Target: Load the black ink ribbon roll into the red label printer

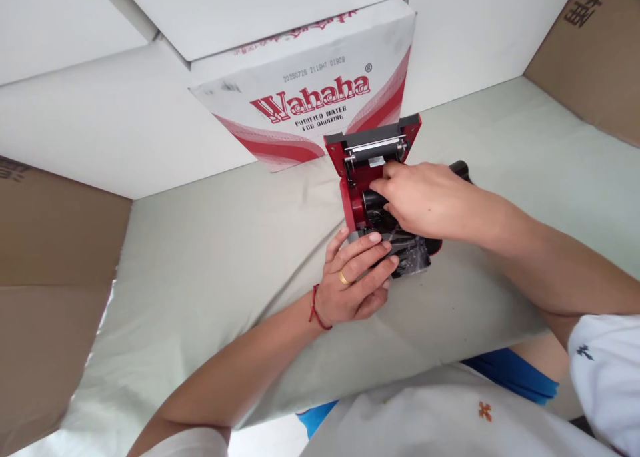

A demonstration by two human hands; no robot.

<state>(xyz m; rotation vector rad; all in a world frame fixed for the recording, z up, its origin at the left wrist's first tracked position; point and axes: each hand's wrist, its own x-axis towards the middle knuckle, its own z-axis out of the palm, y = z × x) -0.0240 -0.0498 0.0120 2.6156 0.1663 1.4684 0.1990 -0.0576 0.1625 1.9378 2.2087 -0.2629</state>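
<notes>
A small red device (361, 151) with its lid swung open stands on the pale cloth-covered table (210, 257). Inside it lies a black roll (373, 202). My right hand (425, 200) reaches in from the right, fingers curled and pressed on the black roll. My left hand (353, 277), with a gold ring and a red wrist cord, wraps its fingers around the device's near end, where crinkled black film (413, 257) sticks out. A black part (461, 170) shows just behind my right hand.
A white and red "Wahaha" water carton (310, 90) stands right behind the device against the white wall. Brown cardboard boxes flank the table at the left (50, 257) and the far right (595, 50). The table's near edge runs just before my lap.
</notes>
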